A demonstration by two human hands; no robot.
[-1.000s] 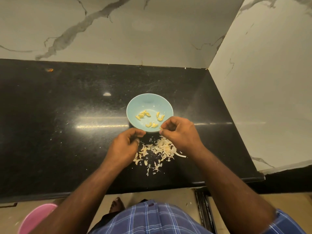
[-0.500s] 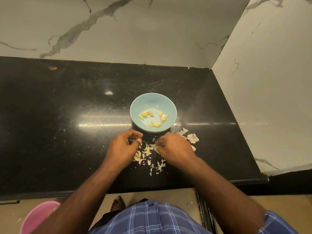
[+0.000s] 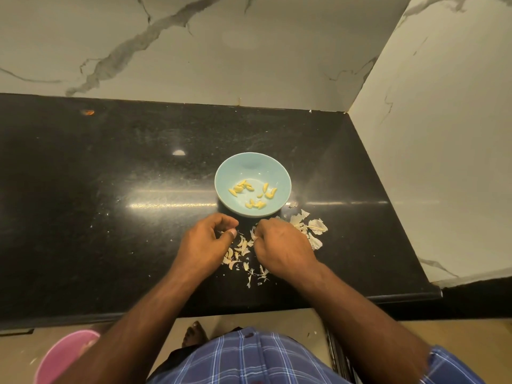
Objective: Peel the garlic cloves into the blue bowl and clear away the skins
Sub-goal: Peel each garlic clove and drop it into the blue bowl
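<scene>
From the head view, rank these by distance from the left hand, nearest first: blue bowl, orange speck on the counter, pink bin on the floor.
Measured from the left hand:
1. Blue bowl, just beyond the hand, slightly to its right.
2. Pink bin, below the counter edge at lower left.
3. Orange speck, far back left near the wall.

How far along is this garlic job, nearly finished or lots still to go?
Partly done, it seems. A dozen or so peeled cloves already lie in the blue bowl. The left hand and right hand are down among the skins on the black counter, fingers curled; whether they hold a clove or skin is unclear. Left: clearing the scattered skins.
</scene>
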